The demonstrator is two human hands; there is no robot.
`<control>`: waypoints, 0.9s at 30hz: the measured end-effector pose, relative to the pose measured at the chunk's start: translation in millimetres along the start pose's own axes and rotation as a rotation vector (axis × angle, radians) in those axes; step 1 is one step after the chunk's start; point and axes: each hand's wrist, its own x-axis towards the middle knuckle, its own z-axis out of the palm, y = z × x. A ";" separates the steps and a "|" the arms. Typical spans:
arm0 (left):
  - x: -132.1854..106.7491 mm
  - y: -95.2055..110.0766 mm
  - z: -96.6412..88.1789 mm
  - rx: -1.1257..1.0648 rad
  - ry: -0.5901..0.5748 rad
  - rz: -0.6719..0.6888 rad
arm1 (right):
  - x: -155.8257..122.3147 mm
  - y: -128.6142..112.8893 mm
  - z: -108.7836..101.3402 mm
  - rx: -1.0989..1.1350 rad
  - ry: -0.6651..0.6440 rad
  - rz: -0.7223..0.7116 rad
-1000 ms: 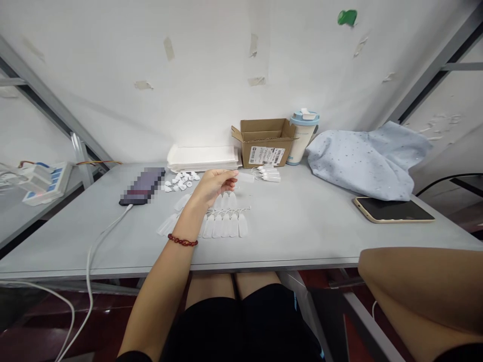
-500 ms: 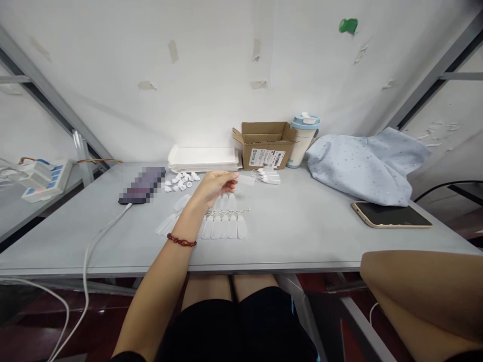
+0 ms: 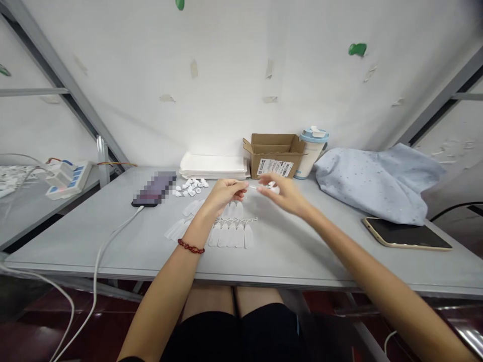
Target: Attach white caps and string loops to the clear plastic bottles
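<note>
My left hand (image 3: 226, 196) is pinched shut on a thin white plastic tag string (image 3: 252, 187), just above a row of white hanging tags (image 3: 231, 235) joined by loops. A red bead bracelet (image 3: 190, 246) circles my left wrist. My right hand (image 3: 284, 194) hangs over the table with its fingers apart, close to the string's end. Partly behind those fingers lies a small bundle of white tags (image 3: 273, 188). More loose tags (image 3: 177, 229) lie left of the row, and a pile of small white fasteners (image 3: 191, 187) sits beyond my left hand.
A pixelated phone (image 3: 154, 188) on a white cable (image 3: 113, 236) lies at the left. Along the back stand white paper stacks (image 3: 213, 166), a cardboard box (image 3: 273, 156) and a blue-lidded cup (image 3: 312, 153). A blue cloth (image 3: 377, 183) and a tablet (image 3: 406, 234) are at the right.
My right arm has lifted from the lower right and reached over the table toward my left hand. The left hand still pinches the string, and the view has tilted slightly.
</note>
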 end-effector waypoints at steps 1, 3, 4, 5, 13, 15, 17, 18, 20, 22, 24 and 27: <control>0.6 -1.1 0.1 0.006 0.006 0.004 | -3.1 2.6 7.1 -0.007 -0.018 -0.020; 1.6 -3.5 0.3 0.021 0.008 0.002 | -12.1 8.4 23.6 -0.030 -0.037 -0.053; 2.0 -4.5 0.3 0.027 0.001 -0.001 | -17.0 10.8 31.3 -0.044 -0.034 -0.058; 2.1 -5.1 0.3 0.031 -0.009 -0.004 | -21.5 12.4 37.8 -0.061 -0.009 -0.065; -4.4 0.6 -0.3 0.064 -0.104 -0.006 | -33.0 1.6 44.8 -0.004 0.068 0.029; -5.7 2.4 -0.3 0.082 -0.124 0.000 | -32.6 -2.7 41.5 0.092 0.035 0.128; -6.3 3.5 -0.3 0.107 -0.127 0.010 | -32.1 -5.5 38.6 0.210 -0.014 0.212; -6.5 3.9 -0.3 0.116 -0.128 0.012 | -31.8 -6.1 37.7 0.262 -0.034 0.241; -6.8 4.3 -0.4 0.118 -0.143 0.015 | -30.9 -6.2 36.8 0.337 -0.052 0.268; -7.2 4.7 -0.2 0.093 -0.174 0.017 | -29.8 -5.6 36.9 0.369 -0.038 0.280; -7.6 5.1 0.6 0.088 -0.170 0.012 | -28.6 -5.3 37.1 0.371 -0.013 0.286; -8.0 5.5 3.1 0.178 -0.103 0.001 | -27.6 -5.4 36.5 0.335 0.013 0.285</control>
